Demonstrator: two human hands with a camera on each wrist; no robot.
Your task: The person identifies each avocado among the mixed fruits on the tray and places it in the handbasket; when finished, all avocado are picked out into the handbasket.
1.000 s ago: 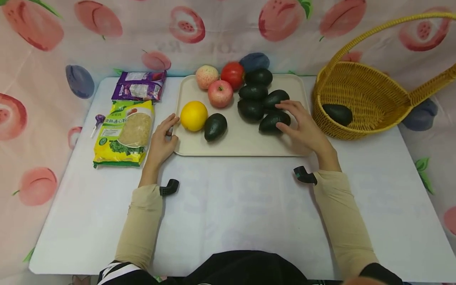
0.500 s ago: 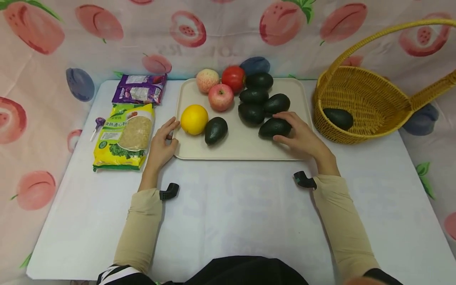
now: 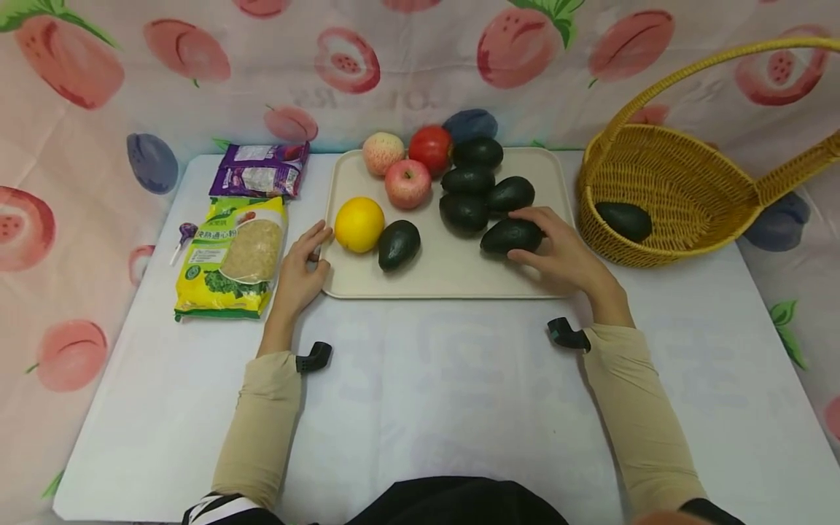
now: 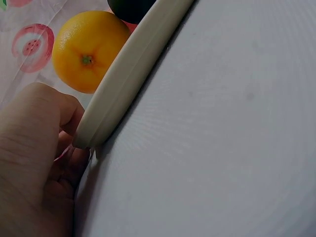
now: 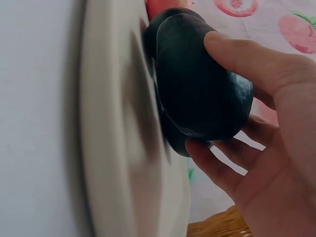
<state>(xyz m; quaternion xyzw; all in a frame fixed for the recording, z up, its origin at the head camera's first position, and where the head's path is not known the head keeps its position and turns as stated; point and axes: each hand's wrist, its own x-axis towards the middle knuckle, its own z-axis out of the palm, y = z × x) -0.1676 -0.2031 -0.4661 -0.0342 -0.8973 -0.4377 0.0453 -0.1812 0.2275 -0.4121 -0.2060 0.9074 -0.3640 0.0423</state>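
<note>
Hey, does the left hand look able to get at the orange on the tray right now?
Probably yes. The left hand rests at the tray corner, holding nothing, and the orange sits just past its fingertips with nothing between; the nearest avocado lies beyond the orange.

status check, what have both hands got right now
Right hand grips avocado on tray. Left hand rests on tray's left edge. Basket holds one avocado; path looks clear.
</note>
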